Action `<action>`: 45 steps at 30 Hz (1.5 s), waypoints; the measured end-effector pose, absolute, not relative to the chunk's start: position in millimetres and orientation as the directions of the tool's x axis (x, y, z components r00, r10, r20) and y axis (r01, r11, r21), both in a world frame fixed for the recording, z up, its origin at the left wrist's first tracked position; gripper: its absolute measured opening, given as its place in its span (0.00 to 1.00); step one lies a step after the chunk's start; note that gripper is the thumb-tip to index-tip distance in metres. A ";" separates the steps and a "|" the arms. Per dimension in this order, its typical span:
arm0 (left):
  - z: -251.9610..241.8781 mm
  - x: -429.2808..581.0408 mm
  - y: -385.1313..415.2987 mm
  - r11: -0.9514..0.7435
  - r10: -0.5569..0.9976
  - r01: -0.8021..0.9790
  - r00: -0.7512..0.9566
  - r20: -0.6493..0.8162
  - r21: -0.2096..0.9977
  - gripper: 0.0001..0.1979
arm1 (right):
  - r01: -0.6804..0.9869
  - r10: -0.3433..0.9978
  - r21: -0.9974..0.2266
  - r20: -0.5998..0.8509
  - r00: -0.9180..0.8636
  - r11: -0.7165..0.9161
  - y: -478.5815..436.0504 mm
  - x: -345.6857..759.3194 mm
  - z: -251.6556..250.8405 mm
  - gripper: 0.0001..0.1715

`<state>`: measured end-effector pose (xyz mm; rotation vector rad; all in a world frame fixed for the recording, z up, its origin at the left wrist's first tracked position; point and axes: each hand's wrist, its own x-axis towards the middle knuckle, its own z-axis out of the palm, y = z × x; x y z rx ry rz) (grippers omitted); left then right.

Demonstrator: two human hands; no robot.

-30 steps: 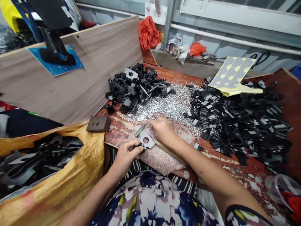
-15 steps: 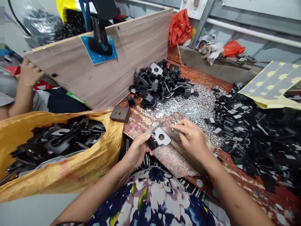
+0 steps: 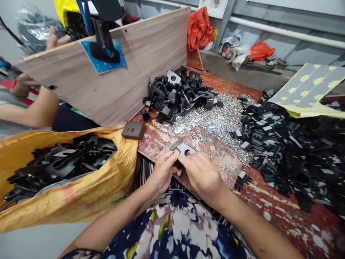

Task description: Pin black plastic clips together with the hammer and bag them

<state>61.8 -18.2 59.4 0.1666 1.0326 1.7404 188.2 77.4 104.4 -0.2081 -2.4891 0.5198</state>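
My left hand [image 3: 162, 170] and my right hand [image 3: 202, 175] meet over the near edge of the red worktable [image 3: 280, 212]. Between them they grip a black plastic clip with a grey perforated plate [image 3: 185, 150]. Both hands have their fingers curled round it. What my right fingertips pinch against the clip is hidden. Just beyond the hands lies a heap of small silver screws [image 3: 215, 122].
A pile of black clips [image 3: 178, 94] lies at the back, a bigger one [image 3: 293, 147] on the right. A yellow sack [image 3: 88, 194] of black parts sits on the left. A wooden partition [image 3: 121, 68] separates a co-worker's arm [image 3: 40, 108]. A yellow sticker sheet [image 3: 312, 91] lies far right.
My right hand has come back from the screw heap to the clip and closed on it beside my left hand. The view shifted slightly right.
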 end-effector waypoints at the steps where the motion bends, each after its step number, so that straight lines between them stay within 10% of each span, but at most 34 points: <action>1: 59.9 63.3 -17.7 -0.077 0.819 -0.712 -0.445 -0.363 0.698 0.17 | 0.018 0.188 -0.309 0.533 -0.825 0.951 73.2 187.3 103.5 0.17; 6: 62.1 71.4 -11.4 -0.148 0.755 -0.746 -0.510 -0.413 0.650 0.16 | 0.028 -0.001 0.043 0.555 -0.832 0.999 55.3 174.6 98.2 0.17; 16: 65.8 63.2 -40.7 -0.028 0.866 -0.730 -0.358 -0.349 0.682 0.18 | 0.117 0.295 -0.343 0.533 -0.793 0.932 71.0 192.5 104.0 0.11; 21: 72.2 52.5 -77.3 0.147 0.802 -0.029 -0.582 -0.136 0.989 0.23 | 0.059 0.256 -0.423 0.427 -0.867 0.904 64.7 205.4 86.1 0.12; 24: 75.7 29.6 -101.2 0.299 0.796 0.188 -0.590 -0.136 0.936 0.15 | 0.284 0.364 -0.285 0.291 -0.885 0.916 79.3 230.5 74.6 0.07; 28: 57.5 16.9 -107.5 0.307 0.749 0.043 -0.627 -0.214 0.951 0.13 | 0.508 0.499 0.059 0.122 -0.858 0.859 98.7 260.1 57.3 0.11; 34: 8.5 33.7 -75.5 0.278 0.720 0.139 -0.685 -0.110 0.951 0.14 | 0.571 0.578 -0.158 0.001 -0.816 0.806 90.2 274.0 47.1 0.11; 41: 1.8 29.5 -68.7 0.308 0.685 0.201 -0.725 -0.070 0.930 0.22 | 0.375 0.484 -0.321 0.401 -0.778 0.869 75.4 303.2 77.2 0.33; 45: -0.5 30.4 -68.5 0.308 0.663 0.222 -0.747 -0.042 0.925 0.23 | 0.321 0.384 -0.214 0.418 -0.823 0.923 62.4 297.0 69.5 0.37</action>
